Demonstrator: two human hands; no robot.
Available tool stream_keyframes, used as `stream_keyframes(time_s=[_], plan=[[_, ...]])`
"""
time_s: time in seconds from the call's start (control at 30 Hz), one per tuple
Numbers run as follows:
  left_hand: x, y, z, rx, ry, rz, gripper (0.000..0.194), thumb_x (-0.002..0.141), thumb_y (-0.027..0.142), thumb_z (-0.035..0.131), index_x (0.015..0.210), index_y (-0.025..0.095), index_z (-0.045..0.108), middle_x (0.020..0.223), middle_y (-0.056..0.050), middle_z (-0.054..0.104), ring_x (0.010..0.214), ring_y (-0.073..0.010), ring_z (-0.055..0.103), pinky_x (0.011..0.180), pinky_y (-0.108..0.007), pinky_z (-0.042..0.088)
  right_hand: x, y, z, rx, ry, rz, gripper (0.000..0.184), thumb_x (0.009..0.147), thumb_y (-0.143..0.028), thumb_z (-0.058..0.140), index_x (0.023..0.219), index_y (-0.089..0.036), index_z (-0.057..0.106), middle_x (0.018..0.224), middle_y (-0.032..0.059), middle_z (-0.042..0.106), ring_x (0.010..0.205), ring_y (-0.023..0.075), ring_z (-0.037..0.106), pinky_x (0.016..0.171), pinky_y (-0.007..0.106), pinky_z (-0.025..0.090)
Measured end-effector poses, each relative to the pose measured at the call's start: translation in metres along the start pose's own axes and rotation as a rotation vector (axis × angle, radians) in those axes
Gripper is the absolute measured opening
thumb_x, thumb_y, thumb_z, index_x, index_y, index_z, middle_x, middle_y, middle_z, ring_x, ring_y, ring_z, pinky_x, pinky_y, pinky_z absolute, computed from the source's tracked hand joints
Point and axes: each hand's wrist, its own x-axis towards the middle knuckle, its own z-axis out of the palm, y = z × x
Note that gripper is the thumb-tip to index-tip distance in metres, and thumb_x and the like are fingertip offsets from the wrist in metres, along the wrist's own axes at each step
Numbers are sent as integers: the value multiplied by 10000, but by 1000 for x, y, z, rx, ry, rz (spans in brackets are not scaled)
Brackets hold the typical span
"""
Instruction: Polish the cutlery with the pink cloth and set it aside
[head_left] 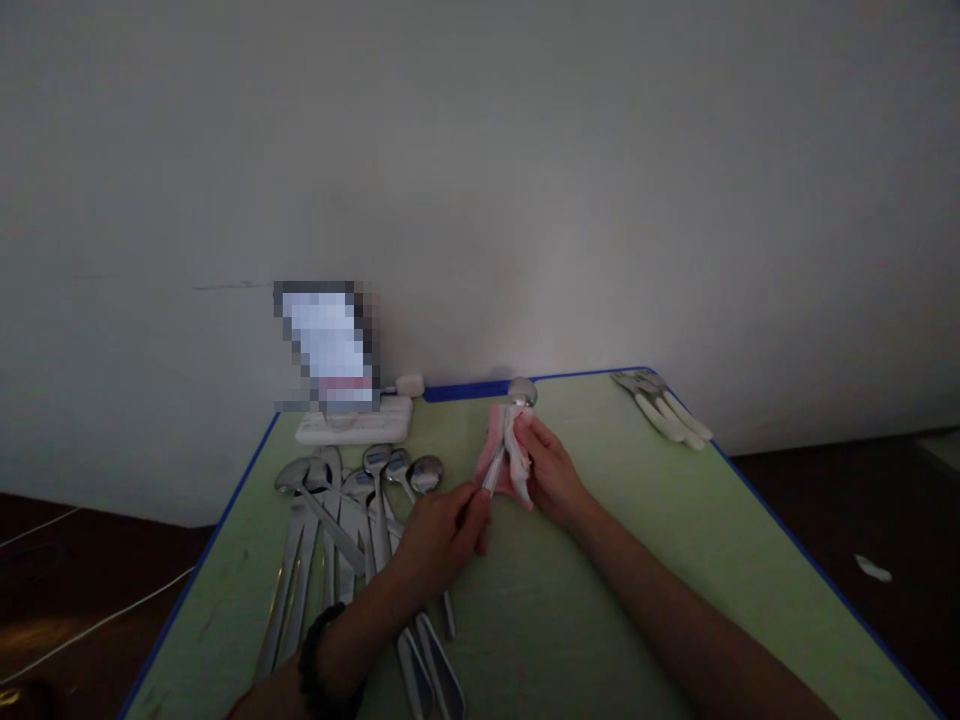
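Observation:
Over the middle of the table, a metal spoon [523, 392] points away from me with its round bowl up. My left hand [448, 520] is closed on the lower end of its handle. Around the upper handle, just below the bowl, lies a folded pink-and-white cloth [517, 455]. My right hand [551, 465] grips this cloth from the right, fingers bent over it. The cloth hides part of the handle. Left of my left hand lies a pile of metal spoons [379, 500] and other long-handled cutlery, partly covered by my left forearm.
A lit phone [330, 340], blurred out, leans at the back left above a white box-like stand [352, 422]. At the far right corner lie several forks [660, 408] with pale handles. The green table [600, 600] has a blue edge and meets a grey wall [480, 180].

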Motion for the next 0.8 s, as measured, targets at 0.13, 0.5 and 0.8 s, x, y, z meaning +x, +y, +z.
stream_keyframes(time_s=[0.13,0.5,0.8], plan=[[-1,1,1,17,-21,10,379,903,338,299,634,197,525,502,21,588,505,-124,565,568,-215,389,-1,1,0,-18,-4,11,262,642,-375,712,804,-183,636,567,-54,568,474,66,445,463,178,349],[-1,2,1,-26,17,3,407,913,366,269,620,197,497,521,14,570,517,-126,556,558,-219,378,-2,1,-3,-9,18,24,271,636,-391,711,786,-178,639,578,-38,577,505,81,476,490,189,380],[-1,0,1,-70,-6,-5,410,916,376,269,635,196,506,515,19,577,523,-128,567,579,-220,390,-3,-3,2,-11,-17,53,262,628,-379,716,786,-183,643,583,-45,568,495,70,450,478,181,359]])
